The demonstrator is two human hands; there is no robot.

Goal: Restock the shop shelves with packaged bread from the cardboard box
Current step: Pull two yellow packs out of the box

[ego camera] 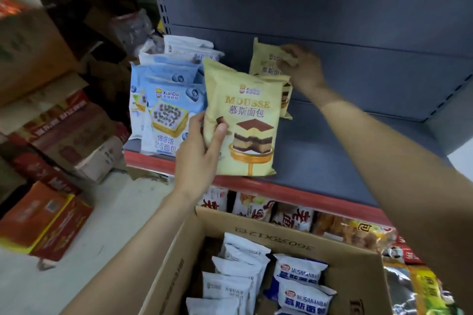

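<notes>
Dim, cool indoor light falls on a grey shelf (345, 156), its back panel sinking into shadow toward the top of the frame. The yellow mousse bread packet (240, 123) at centre is the brightest and sharpest area, its print legible. The right hand (302, 66) deeper in the shelf is soft and slightly smeared. Stacked cartons (51, 120) at left are blurred and murky. Wide-angle distortion bends the shelf upright and forearms near the edges.

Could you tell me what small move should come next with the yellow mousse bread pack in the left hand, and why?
Probably stand the front mousse bread pack held by the left hand on the shelf, ahead of the rear mousse pack that the right hand steadies upright, since bare shelf lies there.
</notes>
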